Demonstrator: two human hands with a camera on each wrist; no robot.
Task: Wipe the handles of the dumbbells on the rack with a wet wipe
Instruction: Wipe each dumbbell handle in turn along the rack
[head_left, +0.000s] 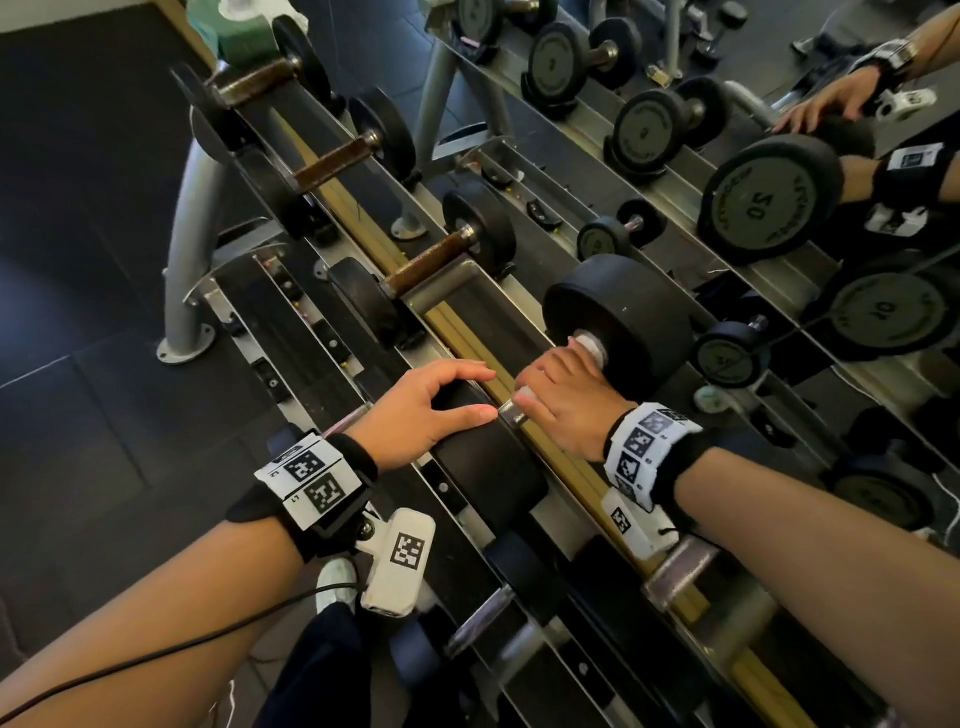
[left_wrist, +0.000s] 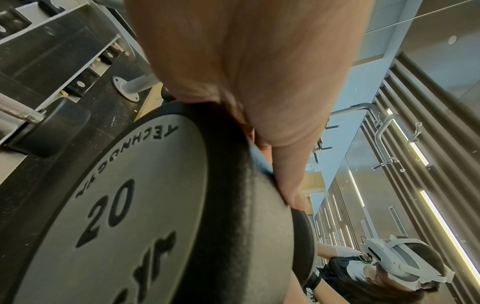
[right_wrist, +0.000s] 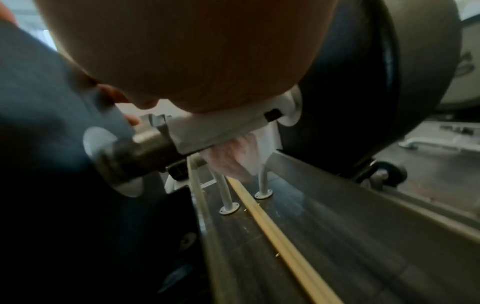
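A black 20 dumbbell (head_left: 618, 317) lies across the top rails of the rack (head_left: 467, 291). My right hand (head_left: 558, 400) grips its metal handle (head_left: 511, 414) through a white wet wipe (head_left: 589, 345), close to the far head. The right wrist view shows the wet wipe (right_wrist: 223, 129) wrapped round the handle (right_wrist: 145, 144), with a loose end hanging below. My left hand (head_left: 441, 410) rests on the near head (head_left: 488, 467), fingers spread over its rim. In the left wrist view the thumb (left_wrist: 288, 181) lies along the edge of that head (left_wrist: 116, 205).
Further left on the same tier lie three dumbbells with brown handles (head_left: 426, 260) (head_left: 332, 161) (head_left: 254, 83). A mirror (head_left: 769, 197) behind the rack repeats the weights and my hands. A lower tier holds more dumbbells (head_left: 483, 618). A green pack (head_left: 239, 31) sits at the rack's far end.
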